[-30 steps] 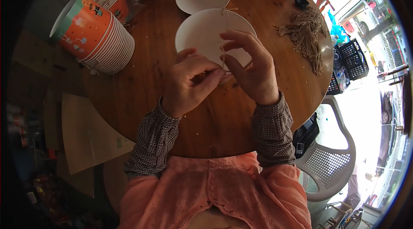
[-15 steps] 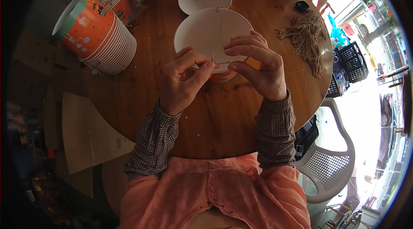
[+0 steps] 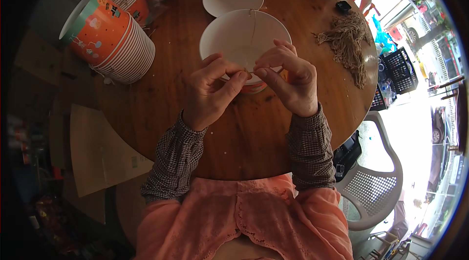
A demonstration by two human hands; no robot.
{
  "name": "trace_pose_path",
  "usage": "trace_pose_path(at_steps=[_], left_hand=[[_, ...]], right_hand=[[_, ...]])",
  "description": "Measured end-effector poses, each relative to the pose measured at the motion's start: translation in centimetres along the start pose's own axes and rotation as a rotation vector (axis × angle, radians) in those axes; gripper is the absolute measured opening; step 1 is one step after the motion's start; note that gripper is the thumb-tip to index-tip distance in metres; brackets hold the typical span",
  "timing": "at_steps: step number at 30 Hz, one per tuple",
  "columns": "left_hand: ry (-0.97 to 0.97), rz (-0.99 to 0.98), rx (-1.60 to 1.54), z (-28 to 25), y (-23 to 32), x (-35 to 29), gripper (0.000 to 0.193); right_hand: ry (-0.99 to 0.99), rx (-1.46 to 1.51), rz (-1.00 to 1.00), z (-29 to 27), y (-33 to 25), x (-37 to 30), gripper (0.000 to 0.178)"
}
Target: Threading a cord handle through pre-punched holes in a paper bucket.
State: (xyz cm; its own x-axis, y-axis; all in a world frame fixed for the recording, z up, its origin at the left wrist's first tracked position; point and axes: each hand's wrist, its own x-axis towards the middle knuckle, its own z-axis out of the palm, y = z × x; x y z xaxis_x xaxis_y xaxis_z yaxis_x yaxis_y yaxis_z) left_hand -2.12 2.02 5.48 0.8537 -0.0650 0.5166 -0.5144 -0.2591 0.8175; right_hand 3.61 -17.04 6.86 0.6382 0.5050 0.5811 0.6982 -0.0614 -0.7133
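- Two hands, the left hand (image 3: 209,89) and the right hand (image 3: 294,82), met over the near rim of the open white-lined tub (image 3: 227,40).
- Half a second earlier the right thumb and forefinger stood apart; now they were pinched together, close to the left fingertips. Whether string lay between them, I could not tell.
- The left thumb and forefinger kept pinching a bit of thin string (image 3: 253,28), which also showed at the tub's far rim.
- The tub had shifted slightly rightward.
- Unmoved: orange tub stack (image 3: 115,38), left of the tub; twine bundle (image 3: 348,40), right of it.
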Motion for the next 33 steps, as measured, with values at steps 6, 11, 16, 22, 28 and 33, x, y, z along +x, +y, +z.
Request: trace_pose_path(at_steps=[6, 11, 16, 22, 28, 33], left_hand=[[0.034, 0.038, 0.141, -0.3, -0.5, 0.2, 0.011], [-0.012, -0.030, 0.153, -1.7, -0.5, 0.2, 0.013], [0.034, -0.187, -0.371, -1.9, 0.4, 0.0, 0.017], [0.035, -0.266, -0.304, -1.3, 2.1, 0.3, 0.013], [-0.103, 0.040, 0.146, -1.0, 0.8, 0.1, 0.008], [-0.097, 0.011, 0.113, -0.7, 0.6, -0.1, 0.009]], right_hand=[[0.212, 0.038, 0.013, 0.5, 0.5, -0.2, 0.005], [0.447, 0.125, 0.075, 0.6, -0.2, -0.2, 0.004], [0.297, -0.300, -0.225, 0.1, -0.6, 0.4, 0.011], [0.090, -0.424, -0.339, 1.6, -1.1, 0.2, 0.014], [0.153, -0.337, -0.307, 2.1, -1.2, 0.0, 0.019], [0.172, -0.122, -0.091, 2.2, -1.1, -0.4, 0.015]])
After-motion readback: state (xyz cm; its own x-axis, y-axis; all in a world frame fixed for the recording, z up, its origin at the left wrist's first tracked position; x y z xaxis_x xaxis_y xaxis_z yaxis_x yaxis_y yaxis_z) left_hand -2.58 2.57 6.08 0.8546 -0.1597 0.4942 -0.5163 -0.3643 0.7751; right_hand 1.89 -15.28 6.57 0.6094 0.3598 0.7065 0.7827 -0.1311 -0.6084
